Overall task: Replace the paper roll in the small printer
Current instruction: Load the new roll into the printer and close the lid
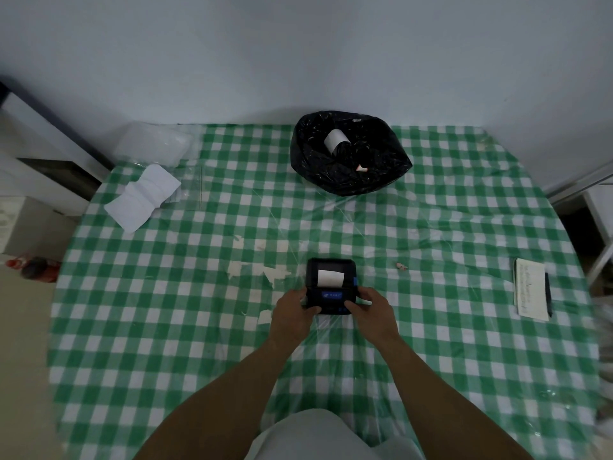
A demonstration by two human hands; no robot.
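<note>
Your left hand clamps the printer by its left edge and your right hand clamps the right — it sits mid-bench, near you, white paper showing in the bay. You seem to be seating the new roll; next, likely close the lid squarely. Far left lie loose paper sheets; beyond, a black bag holds a roll; a notepad sits right — nothing blocks you.

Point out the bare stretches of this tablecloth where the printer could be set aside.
Free: the stretch between the printer and the notepad, holding only a small scrap; the near left cloth below the paper bits; the middle band before the black bag. Crowded: the far left corner, with folded paper and clear plastic.
</note>
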